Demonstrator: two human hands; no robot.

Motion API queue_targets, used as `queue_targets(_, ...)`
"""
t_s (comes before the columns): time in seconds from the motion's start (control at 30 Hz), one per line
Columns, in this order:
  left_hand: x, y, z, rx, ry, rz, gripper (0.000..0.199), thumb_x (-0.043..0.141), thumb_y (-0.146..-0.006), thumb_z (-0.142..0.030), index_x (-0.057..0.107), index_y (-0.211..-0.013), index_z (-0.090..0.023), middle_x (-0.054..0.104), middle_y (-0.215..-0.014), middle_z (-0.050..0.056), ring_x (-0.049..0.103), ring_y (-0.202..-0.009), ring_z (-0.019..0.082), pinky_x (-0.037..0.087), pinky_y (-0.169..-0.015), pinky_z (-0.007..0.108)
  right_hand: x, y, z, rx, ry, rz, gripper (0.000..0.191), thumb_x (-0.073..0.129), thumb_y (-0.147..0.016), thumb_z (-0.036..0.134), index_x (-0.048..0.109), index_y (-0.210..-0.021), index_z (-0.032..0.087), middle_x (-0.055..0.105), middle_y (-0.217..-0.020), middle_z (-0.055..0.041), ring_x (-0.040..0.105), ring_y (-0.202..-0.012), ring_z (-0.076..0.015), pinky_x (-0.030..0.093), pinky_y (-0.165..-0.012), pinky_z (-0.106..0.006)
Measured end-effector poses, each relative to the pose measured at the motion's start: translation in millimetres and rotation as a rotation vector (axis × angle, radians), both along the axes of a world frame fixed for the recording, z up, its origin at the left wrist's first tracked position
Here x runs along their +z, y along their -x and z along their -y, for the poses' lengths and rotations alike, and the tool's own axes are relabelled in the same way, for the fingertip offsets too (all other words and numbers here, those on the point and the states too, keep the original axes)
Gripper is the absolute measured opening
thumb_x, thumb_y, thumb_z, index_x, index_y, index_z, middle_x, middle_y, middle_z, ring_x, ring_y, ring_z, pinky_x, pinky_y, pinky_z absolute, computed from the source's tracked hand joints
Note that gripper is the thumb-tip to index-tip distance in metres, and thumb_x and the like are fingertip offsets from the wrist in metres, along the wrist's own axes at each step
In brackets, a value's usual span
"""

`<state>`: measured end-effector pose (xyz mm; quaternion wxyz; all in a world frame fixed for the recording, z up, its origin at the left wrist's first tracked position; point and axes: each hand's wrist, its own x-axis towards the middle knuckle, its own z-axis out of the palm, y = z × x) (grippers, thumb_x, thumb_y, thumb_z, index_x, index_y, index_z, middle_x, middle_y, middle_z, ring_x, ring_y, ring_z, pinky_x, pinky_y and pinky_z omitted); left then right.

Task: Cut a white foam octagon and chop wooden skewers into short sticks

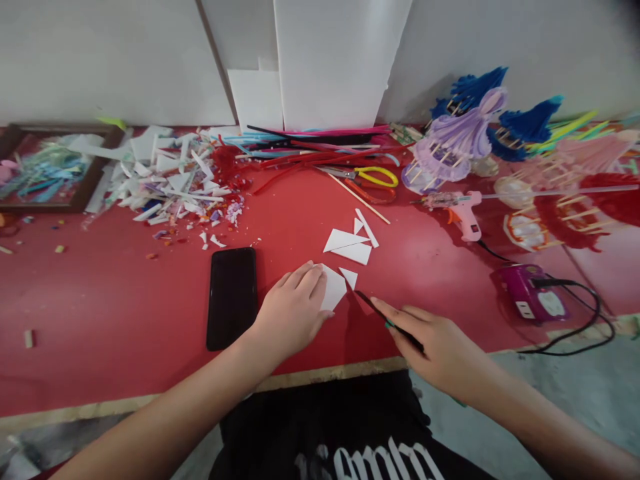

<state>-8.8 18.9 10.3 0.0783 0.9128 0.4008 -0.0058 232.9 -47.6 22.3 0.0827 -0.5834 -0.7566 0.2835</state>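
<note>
On my feed, the card lies on the bench between both hands: under the left hand's flat, outstretched fingers, and left of the right hand, which grips a knife pointing at a small triangle.

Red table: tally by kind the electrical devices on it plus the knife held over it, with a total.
Black smartphone: 1
Pink hot glue gun: 1
Purple power socket box: 1
Craft knife: 1
Total: 4
</note>
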Motion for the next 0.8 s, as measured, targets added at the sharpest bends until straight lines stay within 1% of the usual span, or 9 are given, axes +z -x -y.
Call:
queue_targets(0.1, 4.4, -0.3, 4.0, 0.063, -0.034, -0.017, 0.056, 0.062, -0.085, -0.048, 0.055, -0.128, -0.012, 0.058, -0.131, 0.012, 0.054, -0.114, 0.031, 0.051, -0.092, 0.043, 1.6, 5.8, -8.9, -0.051, -0.108, -0.053, 0.049, 0.037, -0.093, 0.023, 0.048, -0.141, 0.017, 0.068, -0.094, -0.0110, 0.067, -0.078, -0.0188, 0.055, -0.068, -0.031)
queue_targets(0.17, 6.5, -0.3, 7.8, 0.092, -0.044, -0.026, 0.057, 0.063, -0.083, -0.051, 0.055, -0.129, -0.016, 0.058, -0.128, 0.010, 0.055, -0.106, 0.030, 0.053, -0.086, 0.042, 1.6, 13.6, -16.8, -0.040, -0.132, -0.067, 0.050, 0.036, -0.092, 0.022, 0.048, -0.141, 0.015, 0.068, -0.090, -0.0110, 0.066, -0.074, -0.0187, 0.054, -0.064, -0.031)
queue_targets(0.27, 8.2, -1.4, 12.2, 0.127, -0.039, -0.044, 0.054, 0.059, -0.087, -0.047, 0.053, -0.131, -0.017, 0.058, -0.124, 0.010, 0.055, -0.098, 0.029, 0.054, -0.080, 0.041, -2.0, 26.9, -26.7, -0.005, -0.118, -0.058, 0.051, 0.036, -0.090, 0.019, 0.049, -0.139, 0.014, 0.067, -0.089, -0.0120, 0.065, -0.072, -0.0195, 0.053, -0.064, -0.033)
queue_targets(0.33, 8.7, -2.7, 13.2, 0.139, -0.030, -0.052, 0.052, 0.057, -0.088, -0.044, 0.051, -0.133, -0.017, 0.058, -0.123, 0.011, 0.055, -0.096, 0.029, 0.054, -0.077, 0.042, -6.2, 34.0, -31.3, 0.013, -0.097, -0.034, 0.052, 0.038, -0.089, 0.018, 0.050, -0.139, 0.015, 0.066, -0.086, -0.0110, 0.063, -0.069, -0.0192, 0.052, -0.063, -0.033)
queue_targets(0.43, 7.8, -4.3, 12.2, 0.137, -0.018, -0.041, 0.054, 0.057, -0.087, -0.040, 0.049, -0.135, -0.016, 0.058, -0.123, 0.011, 0.055, -0.099, 0.030, 0.053, -0.081, 0.043, -11.4, 39.2, -36.3, 0.029, -0.087, -0.011, 0.054, 0.039, -0.087, 0.016, 0.048, -0.140, 0.018, 0.066, -0.087, -0.0097, 0.062, -0.071, -0.0187, 0.050, -0.064, -0.032)
queue_targets(0.53, 4.0, -4.3, 10.6, 0.099, -0.031, 0.006, 0.056, 0.057, -0.087, -0.036, 0.047, -0.135, -0.011, 0.056, -0.129, 0.013, 0.052, -0.111, 0.032, 0.050, -0.092, 0.044, -12.5, 40.3, -39.6, 0.035, -0.087, 0.006, 0.054, 0.040, -0.086, 0.016, 0.049, -0.140, 0.019, 0.066, -0.092, -0.0103, 0.063, -0.075, -0.0191, 0.049, -0.066, -0.032)
queue_targets(0.6, 0.4, -3.8, 9.9, 0.053, -0.046, 0.045, 0.055, 0.057, -0.086, -0.034, 0.048, -0.134, -0.007, 0.055, -0.132, 0.014, 0.049, -0.117, 0.031, 0.047, -0.098, 0.043, -11.8, 40.6, -40.6, 0.042, -0.078, 0.016, 0.054, 0.040, -0.086, 0.016, 0.049, -0.140, 0.018, 0.066, -0.091, -0.0102, 0.063, -0.073, -0.0187, 0.048, -0.065, -0.031)
queue_targets(0.67, -3.0, -3.3, 9.6, 0.024, -0.053, 0.070, 0.055, 0.058, -0.086, -0.033, 0.049, -0.132, -0.004, 0.057, -0.131, 0.015, 0.050, -0.118, 0.030, 0.047, -0.100, 0.041, -11.1, 41.1, -40.6, 0.047, -0.078, 0.016, 0.055, 0.040, -0.086, 0.016, 0.049, -0.140, 0.017, 0.066, -0.088, -0.0098, 0.061, -0.071, -0.0180, 0.046, -0.063, -0.030)
queue_targets(0.8, -5.9, -3.5, 9.3, 0.007, -0.043, 0.081, 0.055, 0.059, -0.085, -0.032, 0.050, -0.130, -0.001, 0.059, -0.129, 0.015, 0.052, -0.118, 0.030, 0.047, -0.102, 0.041, -9.7, 43.7, -39.1, 0.048, -0.073, 0.054, 0.056, 0.039, -0.085, 0.015, 0.048, -0.140, 0.015, 0.062, -0.081, -0.0079, 0.057, -0.068, -0.0171, 0.041, -0.059, -0.028)
